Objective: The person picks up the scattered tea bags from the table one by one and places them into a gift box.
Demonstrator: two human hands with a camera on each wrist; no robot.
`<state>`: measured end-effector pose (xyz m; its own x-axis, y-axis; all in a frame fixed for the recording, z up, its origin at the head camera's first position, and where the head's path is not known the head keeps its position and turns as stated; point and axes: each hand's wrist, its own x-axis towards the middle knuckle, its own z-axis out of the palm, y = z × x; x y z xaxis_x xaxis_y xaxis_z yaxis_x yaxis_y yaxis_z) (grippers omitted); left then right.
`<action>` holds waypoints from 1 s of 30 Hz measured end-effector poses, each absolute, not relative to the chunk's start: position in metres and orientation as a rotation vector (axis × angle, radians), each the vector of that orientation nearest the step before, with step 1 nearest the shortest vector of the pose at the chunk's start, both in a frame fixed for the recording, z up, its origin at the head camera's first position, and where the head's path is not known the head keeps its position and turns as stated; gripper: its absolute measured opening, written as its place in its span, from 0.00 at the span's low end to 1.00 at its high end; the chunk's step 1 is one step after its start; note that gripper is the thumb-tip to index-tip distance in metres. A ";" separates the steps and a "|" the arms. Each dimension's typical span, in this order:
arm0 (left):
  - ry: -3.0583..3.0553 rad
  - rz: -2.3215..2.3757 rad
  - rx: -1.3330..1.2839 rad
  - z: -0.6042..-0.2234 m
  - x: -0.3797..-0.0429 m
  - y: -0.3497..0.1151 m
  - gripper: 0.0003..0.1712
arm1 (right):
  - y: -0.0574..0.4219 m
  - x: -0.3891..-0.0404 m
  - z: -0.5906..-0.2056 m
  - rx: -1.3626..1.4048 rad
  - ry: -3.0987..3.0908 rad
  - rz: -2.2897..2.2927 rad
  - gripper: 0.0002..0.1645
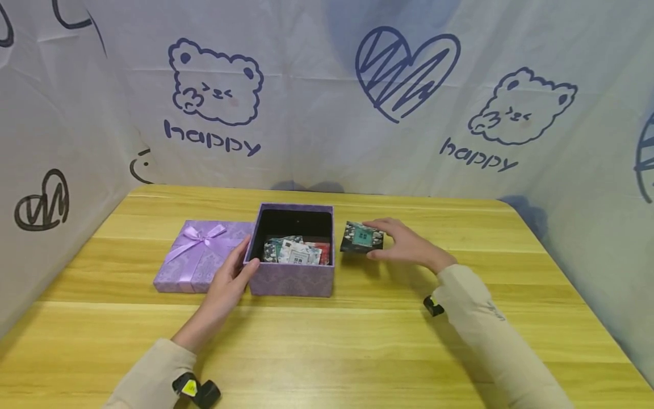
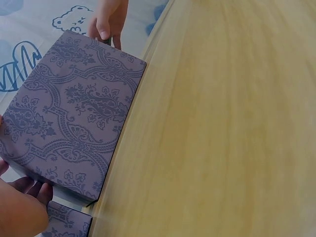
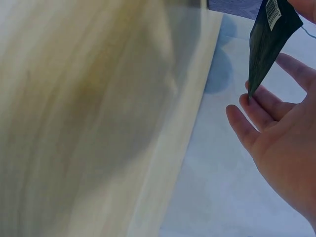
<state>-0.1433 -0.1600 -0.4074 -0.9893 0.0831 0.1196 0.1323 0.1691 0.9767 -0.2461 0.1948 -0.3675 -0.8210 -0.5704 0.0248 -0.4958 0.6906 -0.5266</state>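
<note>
A purple patterned gift box (image 1: 292, 280) stands uncovered on the table, several small printed sachets (image 1: 298, 254) lying inside its black interior. My left hand (image 1: 230, 278) holds the box by its left side, the thumb on the front left corner and the fingers along the left wall. To the right of the box, my right hand (image 1: 406, 244) pinches a dark sachet with a green label (image 1: 362, 236) by its edges, above the table. In the right wrist view, the back of this sachet (image 3: 269, 42) shows a barcode.
The box's purple lid (image 1: 201, 255), with a lilac ribbon bow, lies left of the box, partly behind my left hand. A pale cloth (image 1: 306, 113) with drawn bears and hearts hangs behind the wooden table (image 1: 327, 352).
</note>
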 end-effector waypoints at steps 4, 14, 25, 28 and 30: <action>-2.375 -1.990 -0.215 -0.407 -0.143 -0.160 0.36 | 0.198 -0.245 -0.362 -0.883 2.761 -0.813 0.46; -2.365 -1.995 -0.213 -0.404 -0.142 -0.159 0.35 | 0.196 -0.242 -0.346 -0.909 2.775 -0.809 0.45; -2.360 -2.000 -0.213 -0.402 -0.141 -0.158 0.35 | 0.187 -0.244 -0.331 -0.930 2.764 -0.799 0.44; -2.359 -2.002 -0.212 -0.403 -0.141 -0.158 0.35 | 0.184 -0.244 -0.328 -0.926 2.744 -0.804 0.44; -2.362 -2.003 -0.205 -0.403 -0.141 -0.157 0.35 | 0.181 -0.244 -0.325 -0.937 2.732 -0.803 0.44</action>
<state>-0.1414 -0.1574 -0.4025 -0.9905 0.0761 0.1142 0.1251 0.1588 0.9794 -0.2435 0.1810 -0.3250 -0.7951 -0.6054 0.0355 -0.5284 0.6628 -0.5305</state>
